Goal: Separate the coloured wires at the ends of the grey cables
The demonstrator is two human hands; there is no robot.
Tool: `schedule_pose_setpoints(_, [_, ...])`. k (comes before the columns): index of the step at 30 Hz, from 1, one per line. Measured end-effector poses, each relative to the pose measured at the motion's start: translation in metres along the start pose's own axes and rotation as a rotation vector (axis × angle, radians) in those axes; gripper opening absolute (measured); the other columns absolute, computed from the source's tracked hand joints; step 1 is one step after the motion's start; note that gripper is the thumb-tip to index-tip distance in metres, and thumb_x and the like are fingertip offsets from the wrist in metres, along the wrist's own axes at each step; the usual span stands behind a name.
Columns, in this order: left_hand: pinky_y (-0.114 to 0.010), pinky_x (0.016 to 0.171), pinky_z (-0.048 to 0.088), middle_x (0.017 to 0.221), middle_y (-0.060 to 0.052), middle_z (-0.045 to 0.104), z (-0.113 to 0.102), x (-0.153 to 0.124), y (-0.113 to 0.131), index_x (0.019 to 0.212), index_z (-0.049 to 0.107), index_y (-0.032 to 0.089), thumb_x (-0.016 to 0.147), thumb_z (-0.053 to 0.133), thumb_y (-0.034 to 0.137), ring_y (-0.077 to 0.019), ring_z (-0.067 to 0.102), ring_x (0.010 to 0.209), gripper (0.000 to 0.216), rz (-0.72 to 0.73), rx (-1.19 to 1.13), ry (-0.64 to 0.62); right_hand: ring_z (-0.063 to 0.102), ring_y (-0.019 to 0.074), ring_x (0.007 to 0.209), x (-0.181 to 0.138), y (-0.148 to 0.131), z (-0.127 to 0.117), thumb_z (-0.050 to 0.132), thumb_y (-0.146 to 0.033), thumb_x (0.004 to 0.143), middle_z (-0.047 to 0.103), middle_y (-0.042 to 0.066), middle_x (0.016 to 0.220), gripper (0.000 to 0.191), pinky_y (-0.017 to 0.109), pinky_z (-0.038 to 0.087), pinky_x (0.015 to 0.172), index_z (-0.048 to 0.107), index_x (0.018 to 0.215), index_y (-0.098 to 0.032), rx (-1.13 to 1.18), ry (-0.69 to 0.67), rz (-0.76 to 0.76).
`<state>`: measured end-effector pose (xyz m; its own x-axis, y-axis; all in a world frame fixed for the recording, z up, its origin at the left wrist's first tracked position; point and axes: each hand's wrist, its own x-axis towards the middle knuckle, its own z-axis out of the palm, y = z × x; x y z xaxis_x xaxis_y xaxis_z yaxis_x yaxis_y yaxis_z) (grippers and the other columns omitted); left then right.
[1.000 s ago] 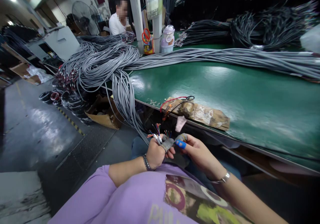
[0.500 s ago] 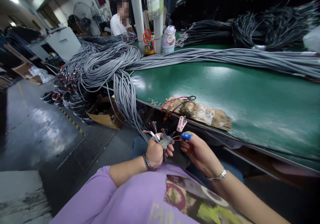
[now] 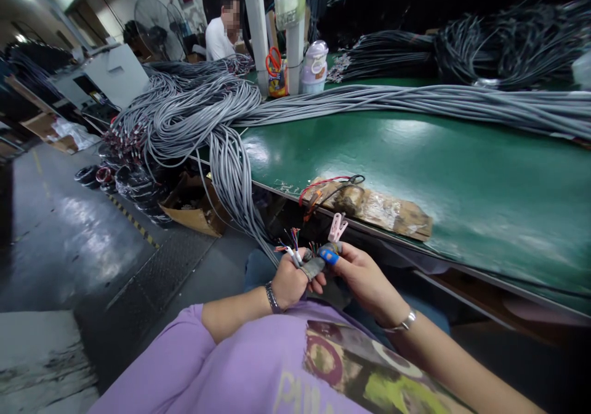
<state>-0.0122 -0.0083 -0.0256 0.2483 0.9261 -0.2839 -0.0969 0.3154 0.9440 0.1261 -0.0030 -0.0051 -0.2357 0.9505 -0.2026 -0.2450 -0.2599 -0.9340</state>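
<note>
So the gap between the hands has just been closed up: the right hand (image 3: 357, 266), with bright blue tape (image 3: 329, 256) wrapped on its thumb, has been brought back against the left hand (image 3: 293, 278). Half a second ago it was held apart, with a few thin reddish wires showing in between. Those are now hidden by fingers, so my-guess territory here: the loose wire ends seem to be handled by both hands at once again.

Left grip: closed around white-ended cable pieces (image 3: 294, 256), thin multicoloured stripped wires (image 3: 294, 237) fanned out above the fist. Right grip: thumb and finger are bunched at the left thumb, but whether anything is pinched there can't be told. All of it is held in front of the lap, just off the edge of the green-topped bench (image 3: 392, 146).

Compared with the earlier frame, the small pale pink plastic clothespin (image 3: 337, 227) is now seen right above the right fingers, no longer well clear. The long brown cardboard strip (image 3: 392, 212) on the bench looks left alone.
</note>
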Motion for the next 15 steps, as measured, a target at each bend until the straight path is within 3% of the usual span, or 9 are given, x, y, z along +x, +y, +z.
schedule_pose_setpoints(4, [-0.017, 0.036, 0.031, 0.054, 0.001, 0.061, 0.000, 0.001, 0.000, 0.068, 0.049, 0.017, 0.072, 0.065, 0.056, -0.0075, 0.052, 0.038, 0.043, 0.007, -0.038, 0.022, 0.048, 0.0135, 0.052, 0.001, 0.000, -0.006, 0.078, -0.050, 0.064, 0.060, 0.001, 0.056, 0.033, 0.028, 0.038, 0.052, 0.064, 0.067, -0.020, -0.059, 0.078, -0.038])
schedule_pose_setpoints(9, [-0.017, 0.035, 0.028, 0.053, 0.002, 0.060, 0.002, 0.003, -0.001, 0.068, 0.049, 0.017, 0.071, 0.065, 0.057, -0.0068, 0.050, 0.036, 0.044, 0.026, -0.127, 0.118, 0.048, 0.0134, 0.057, -0.001, -0.001, -0.009, 0.082, -0.044, 0.061, 0.062, 0.002, 0.063, 0.030, 0.027, 0.039, 0.054, 0.066, 0.065, -0.020, -0.091, 0.078, -0.044])
schedule_pose_setpoints(15, [-0.017, 0.037, 0.031, 0.054, 0.000, 0.061, 0.002, 0.001, 0.000, 0.069, 0.052, 0.016, 0.071, 0.067, 0.057, -0.0075, 0.052, 0.037, 0.043, -0.010, -0.036, 0.001, 0.046, 0.0116, 0.052, 0.005, 0.011, -0.011, 0.082, -0.046, 0.061, 0.056, -0.001, 0.056, 0.034, 0.026, 0.038, 0.051, 0.061, 0.066, -0.019, 0.094, 0.142, 0.052])
